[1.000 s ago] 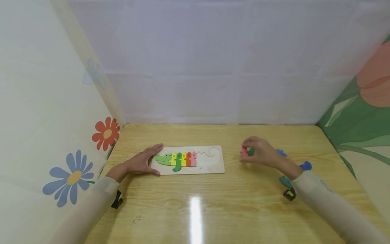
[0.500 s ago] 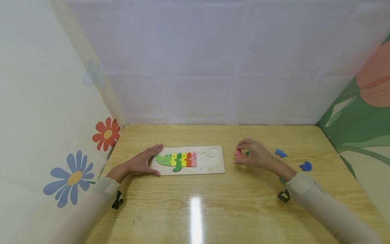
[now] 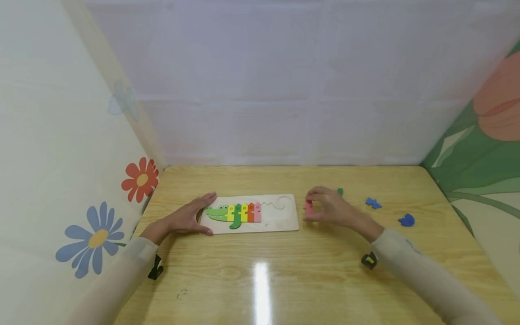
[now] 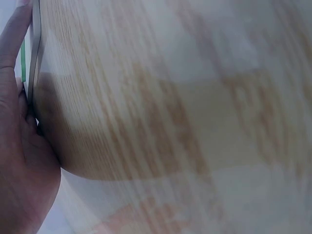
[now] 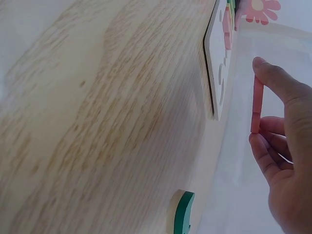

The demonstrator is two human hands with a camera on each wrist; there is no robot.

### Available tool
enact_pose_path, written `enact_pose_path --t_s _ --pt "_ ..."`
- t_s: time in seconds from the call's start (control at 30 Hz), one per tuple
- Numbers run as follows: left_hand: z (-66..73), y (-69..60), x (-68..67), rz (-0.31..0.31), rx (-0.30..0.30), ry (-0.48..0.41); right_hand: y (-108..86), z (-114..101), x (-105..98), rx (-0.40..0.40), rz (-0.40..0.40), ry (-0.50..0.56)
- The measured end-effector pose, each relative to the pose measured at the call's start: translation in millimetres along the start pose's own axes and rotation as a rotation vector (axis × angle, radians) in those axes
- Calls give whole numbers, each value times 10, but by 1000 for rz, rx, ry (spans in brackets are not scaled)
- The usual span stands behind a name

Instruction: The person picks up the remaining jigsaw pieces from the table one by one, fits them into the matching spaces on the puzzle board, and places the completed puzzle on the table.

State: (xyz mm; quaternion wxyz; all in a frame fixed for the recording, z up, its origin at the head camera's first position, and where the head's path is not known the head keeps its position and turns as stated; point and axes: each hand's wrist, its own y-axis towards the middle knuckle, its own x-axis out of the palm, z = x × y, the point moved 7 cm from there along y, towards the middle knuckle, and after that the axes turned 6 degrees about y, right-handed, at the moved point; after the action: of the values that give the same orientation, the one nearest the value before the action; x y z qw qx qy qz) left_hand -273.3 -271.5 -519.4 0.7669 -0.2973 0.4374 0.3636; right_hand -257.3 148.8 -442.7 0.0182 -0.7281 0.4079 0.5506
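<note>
A pale wooden puzzle board (image 3: 284, 221) lies on the table with a crocodile's head and several coloured body pieces set in its left part. My left hand (image 3: 188, 218) holds the board's left end, thumb at the near edge and fingers at the far edge. In the left wrist view, part of that hand (image 4: 22, 151) shows against the board's side. Just right of the board, my right hand (image 3: 335, 207) pinches a pinkish-red puzzle piece (image 3: 308, 207) between thumb and fingertips. The right wrist view shows this piece edge-on, raised and apart from the board.
Beyond my right hand lies a green piece (image 3: 340, 192). Two blue pieces (image 3: 373, 203) lie farther right on the wooden table (image 3: 227, 275). A black object (image 3: 369, 260) sits by the right sleeve. A white cloth wall (image 3: 260, 90) stands behind the table.
My right hand has moved left toward the board with the pinkish-red piece, uncovering the green piece and the blue pieces. My left hand stays on the board.
</note>
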Motion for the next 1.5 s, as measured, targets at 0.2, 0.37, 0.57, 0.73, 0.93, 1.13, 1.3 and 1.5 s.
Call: enact_pose_path --t_s 0.2,0.37,0.57,0.73,0.93,1.13,1.3,1.5 --pt "9 -9 -12 2 9 5 64 -23 58 18 -21 -4" --pt "4 -5 0 2 10 11 114 -66 92 19 -33 -8" --pt "22 7 -13 2 15 9 164 -129 119 -49 25 5" --pt "15 9 -11 -2 13 7 204 -157 192 -30 10 38" --pt "7 10 -5 -1 13 1 257 -186 308 8 -20 75" --pt "10 -1 -6 1 17 -2 313 -215 403 20 -42 72" --pt "19 -1 -5 1 20 -6 353 -205 470 41 -67 78" --pt "17 2 -7 -3 12 0 396 -184 570 82 -106 62"
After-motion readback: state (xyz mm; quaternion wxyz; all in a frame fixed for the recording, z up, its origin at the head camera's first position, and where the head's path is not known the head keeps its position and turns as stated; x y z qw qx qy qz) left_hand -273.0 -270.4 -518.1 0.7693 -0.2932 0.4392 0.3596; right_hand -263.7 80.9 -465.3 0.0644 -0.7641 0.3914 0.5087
